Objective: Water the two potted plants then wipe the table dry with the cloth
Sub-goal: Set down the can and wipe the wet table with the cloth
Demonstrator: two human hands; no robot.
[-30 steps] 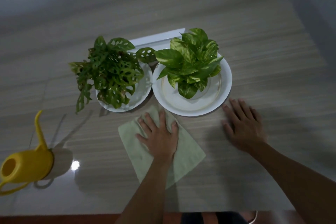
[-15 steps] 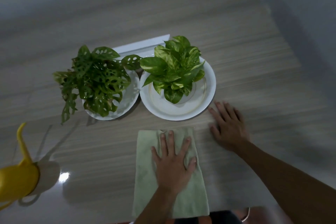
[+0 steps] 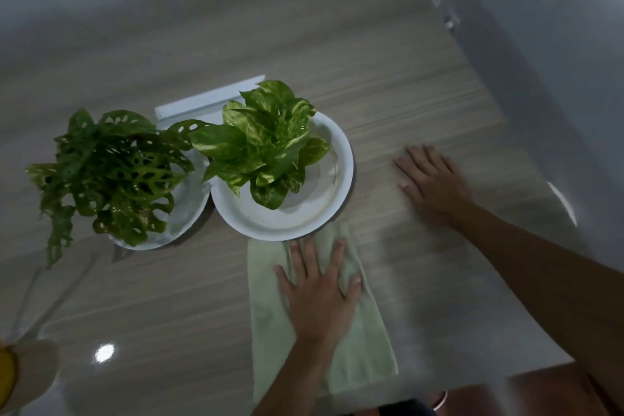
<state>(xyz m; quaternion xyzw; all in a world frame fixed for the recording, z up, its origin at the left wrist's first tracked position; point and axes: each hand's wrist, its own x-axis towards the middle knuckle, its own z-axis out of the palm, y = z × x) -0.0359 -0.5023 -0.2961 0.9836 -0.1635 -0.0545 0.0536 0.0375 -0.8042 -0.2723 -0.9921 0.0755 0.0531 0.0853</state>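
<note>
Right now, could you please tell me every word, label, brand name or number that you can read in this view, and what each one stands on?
No text can be read in this view.
The green cloth under the left hand, the left plate, the right plate and the white strip at the back all look plain.
The yellow watering can is almost cut off at the left edge, so any marking on it is out of sight.

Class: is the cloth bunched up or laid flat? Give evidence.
Laid flat: the cloth lies as a long strip on the table, left hand pressing it with straight fingers. Whether doubled over, cannot tell.
</note>
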